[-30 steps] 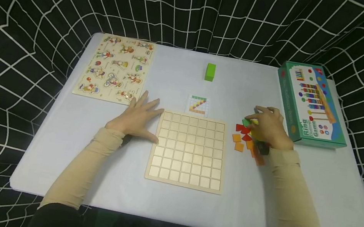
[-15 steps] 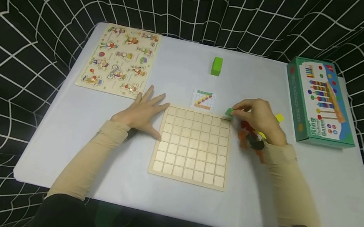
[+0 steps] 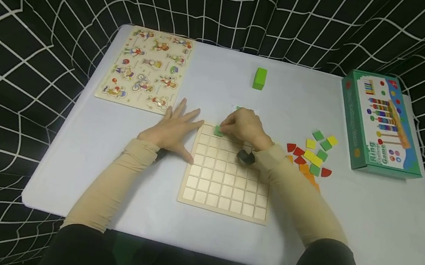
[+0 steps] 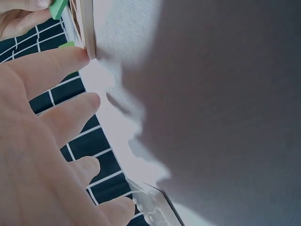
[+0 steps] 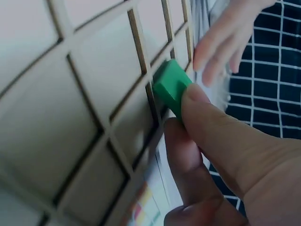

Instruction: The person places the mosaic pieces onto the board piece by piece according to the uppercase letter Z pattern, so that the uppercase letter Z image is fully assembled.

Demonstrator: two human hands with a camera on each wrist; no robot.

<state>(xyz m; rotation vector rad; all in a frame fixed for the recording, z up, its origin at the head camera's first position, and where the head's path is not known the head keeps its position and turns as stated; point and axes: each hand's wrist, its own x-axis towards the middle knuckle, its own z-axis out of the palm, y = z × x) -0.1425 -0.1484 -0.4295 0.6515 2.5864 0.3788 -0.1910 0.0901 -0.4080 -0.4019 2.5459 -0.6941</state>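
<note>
A square wooden board (image 3: pixel 210 186) with a grid of shallow cells lies mid-table. My left hand (image 3: pixel 169 132) is spread flat at its left side, index fingertip and thumb at the edge. My right hand (image 3: pixel 246 127) pinches a green square tile (image 5: pixel 173 84) between thumb and index finger. In the head view the tile is over the top row, near the second cell from the left. The right wrist view shows it tilted against the ridges, not lying flat. Behind my right hand, a small pattern card (image 3: pixel 255 112) is mostly hidden.
Loose red, yellow, green and orange tiles (image 3: pixel 309 155) lie right of the board. A green block (image 3: pixel 259 79) stands at the back. A picture puzzle board (image 3: pixel 152 69) occupies the back left, and a game box (image 3: pixel 381 124) the right. Netting surrounds the table.
My right hand picked a green tile from the loose pile and carried it left to the board's top row. My left hand stays spread at the board's left edge. The head view has shifted slightly.
</note>
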